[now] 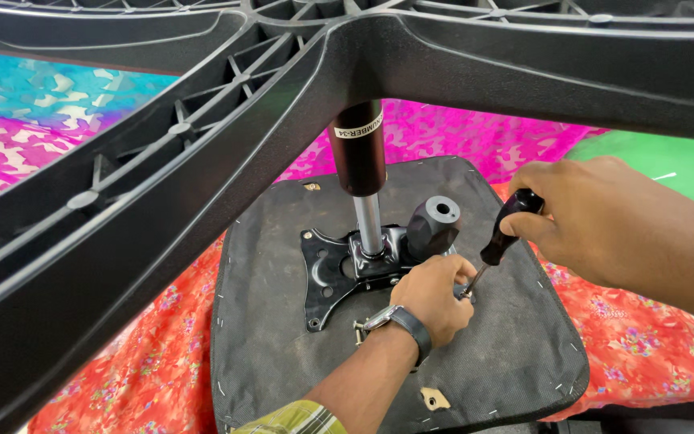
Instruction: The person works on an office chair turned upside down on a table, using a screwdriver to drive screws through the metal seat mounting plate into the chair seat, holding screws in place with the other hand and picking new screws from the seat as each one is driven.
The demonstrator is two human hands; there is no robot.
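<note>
Surface: bright patterned cloths point(50, 104) in pink, teal and red cover the floor; an upturned chair seat point(283, 337), black fabric underside up, lies on them.
Overhead: the star base point(162, 153) and gas cylinder point(361, 157) crowd the left and top, limiting elbow room.
Mounting plate point(323, 273): bolted at seat centre, knob point(434, 227) beside it.
Left hand point(431, 293): curled down at the plate's right edge; the fastener beneath is hidden, probably pinched.
Right hand point(596, 221): closed round the screwdriver point(501, 237), tip beside the left fingers.
Risk: a slipping tip would jab those fingers or tear fabric.
</note>
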